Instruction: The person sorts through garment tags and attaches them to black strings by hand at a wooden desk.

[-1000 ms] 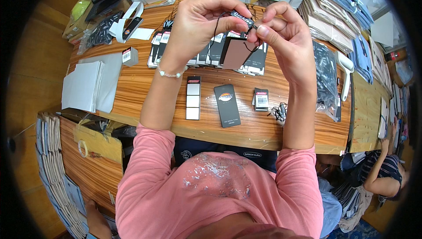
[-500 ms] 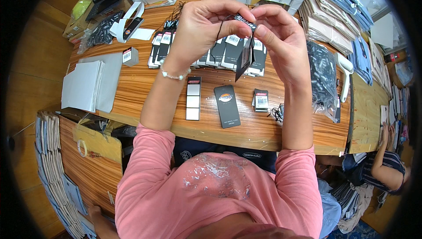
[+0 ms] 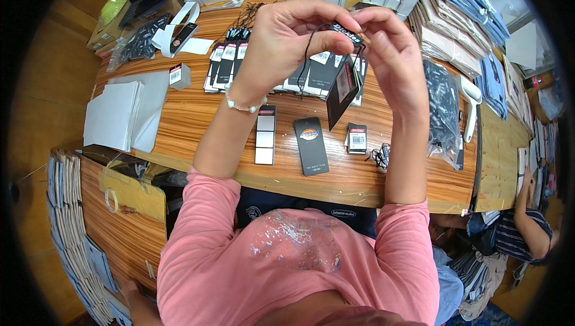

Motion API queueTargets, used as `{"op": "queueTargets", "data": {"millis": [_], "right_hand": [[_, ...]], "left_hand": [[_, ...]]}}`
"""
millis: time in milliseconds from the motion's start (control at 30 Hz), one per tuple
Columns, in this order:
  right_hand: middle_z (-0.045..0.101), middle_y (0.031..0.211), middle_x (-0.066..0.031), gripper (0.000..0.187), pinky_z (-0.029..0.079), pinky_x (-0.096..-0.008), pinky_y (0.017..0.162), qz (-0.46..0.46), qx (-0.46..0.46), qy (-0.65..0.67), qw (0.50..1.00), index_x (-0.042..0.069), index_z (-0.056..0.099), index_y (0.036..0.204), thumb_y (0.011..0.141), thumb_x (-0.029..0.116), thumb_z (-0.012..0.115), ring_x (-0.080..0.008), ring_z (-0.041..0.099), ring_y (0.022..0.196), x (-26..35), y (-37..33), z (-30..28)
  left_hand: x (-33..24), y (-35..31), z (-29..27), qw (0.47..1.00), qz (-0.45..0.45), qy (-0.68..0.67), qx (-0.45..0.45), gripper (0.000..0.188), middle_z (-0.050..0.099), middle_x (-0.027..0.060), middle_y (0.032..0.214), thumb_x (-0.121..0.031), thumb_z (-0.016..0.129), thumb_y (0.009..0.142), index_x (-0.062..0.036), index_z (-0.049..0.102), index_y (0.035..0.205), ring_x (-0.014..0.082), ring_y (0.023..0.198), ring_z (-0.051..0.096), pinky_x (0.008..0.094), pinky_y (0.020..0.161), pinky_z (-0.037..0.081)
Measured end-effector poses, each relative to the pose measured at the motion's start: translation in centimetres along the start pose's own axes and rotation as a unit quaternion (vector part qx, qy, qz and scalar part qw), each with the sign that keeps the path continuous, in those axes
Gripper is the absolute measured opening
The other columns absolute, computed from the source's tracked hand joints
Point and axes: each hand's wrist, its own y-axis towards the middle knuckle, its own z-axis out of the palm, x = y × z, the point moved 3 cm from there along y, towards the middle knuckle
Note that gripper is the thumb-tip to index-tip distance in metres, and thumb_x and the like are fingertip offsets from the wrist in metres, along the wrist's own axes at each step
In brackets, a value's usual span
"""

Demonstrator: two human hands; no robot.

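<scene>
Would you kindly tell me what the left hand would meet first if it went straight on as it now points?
The left hand, pinching the black string seal, would probably meet the right hand first, though depth between them is unclear.

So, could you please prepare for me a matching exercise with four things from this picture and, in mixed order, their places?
Things:
1. beaded bracelet
2. stack of white paper
3. black cord seal
4. black strip with three white panels

Places:
A. pinched in the left hand
B. flat on the table, just right of the left forearm
C. around the left wrist
D. at the table's left end

Pairs: 1-C, 2-D, 3-A, 4-B
</scene>
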Motion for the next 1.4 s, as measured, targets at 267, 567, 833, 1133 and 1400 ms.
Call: {"op": "queueTargets", "data": {"millis": [267, 567, 833, 1133, 1400], "right_hand": [[0.06, 0.09, -0.0044, 0.022, 0.043, -0.0228, 0.074, 0.035, 0.053, -0.177, 0.982, -0.001, 0.059, 0.098, 0.083, 0.016, 0.058, -0.0098, 0.055, 0.084, 0.3, -0.4, 0.7], [0.063, 0.083, -0.0132, 0.024, 0.051, -0.0285, 0.072, 0.099, -0.012, 0.122, 0.987, -0.002, 0.057, 0.088, 0.091, 0.018, 0.043, -0.0184, 0.062, 0.077, -2.0, 0.7, -1.5], [0.061, 0.094, -0.0188, 0.03, 0.05, -0.0313, 0.078, 0.042, -0.129, 0.124, 0.983, -0.005, 0.056, 0.094, 0.092, 0.023, 0.042, -0.0229, 0.06, 0.087, -1.3, 1.0, -2.1], [0.062, 0.089, -0.0082, 0.031, 0.045, -0.0251, 0.073, 0.009, -0.168, -0.033, 0.985, -0.001, 0.063, 0.089, 0.091, 0.024, 0.045, -0.0125, 0.054, 0.083, -1.2, 1.1, -3.2], [0.061, 0.084, -0.004, 0.031, 0.043, -0.0225, 0.069, 0.03, -0.148, -0.06, 0.987, 0.002, 0.065, 0.091, 0.089, 0.027, 0.047, -0.007, 0.051, 0.079, -1.1, 0.9, -2.1]], "left_hand": [[0.1, 0.5, -0.9, 0.963, 0.091, 0.253, 0.019, 0.02, 0.058, 0.0059, 0.09, -0.003, 0.066, 0.073, 0.0014, 0.063, 0.092, 0.0101, 0.081, 0.056, 0.0204, 0.07, 0.047], [4.1, 0.4, -0.4, 0.989, -0.13, 0.025, 0.066, 0.057, 0.049, 0.0059, 0.112, -0.036, 0.056, 0.085, -0.0073, 0.03, 0.127, 0.0094, 0.092, 0.051, 0.0219, 0.077, 0.043], [6.6, 0.5, 0.5, 0.985, -0.172, 0.002, 0.032, 0.04, 0.056, 0.009, 0.092, -0.015, 0.064, 0.081, -0.0014, 0.04, 0.109, 0.0106, 0.082, 0.057, 0.0207, 0.061, 0.047], [5.6, 0.7, 0.7, 0.989, -0.135, -0.007, 0.062, 0.046, 0.055, 0.0096, 0.1, -0.01, 0.058, 0.083, -0.0057, 0.033, 0.121, 0.0103, 0.09, 0.056, 0.022, 0.07, 0.048], [5.3, 0.8, 1.3, 0.961, 0.053, 0.259, 0.085, 0.062, 0.051, 0.0063, 0.106, -0.015, 0.076, 0.065, -0.0069, 0.04, 0.115, 0.0123, 0.093, 0.053, 0.0244, 0.081, 0.043]]}}
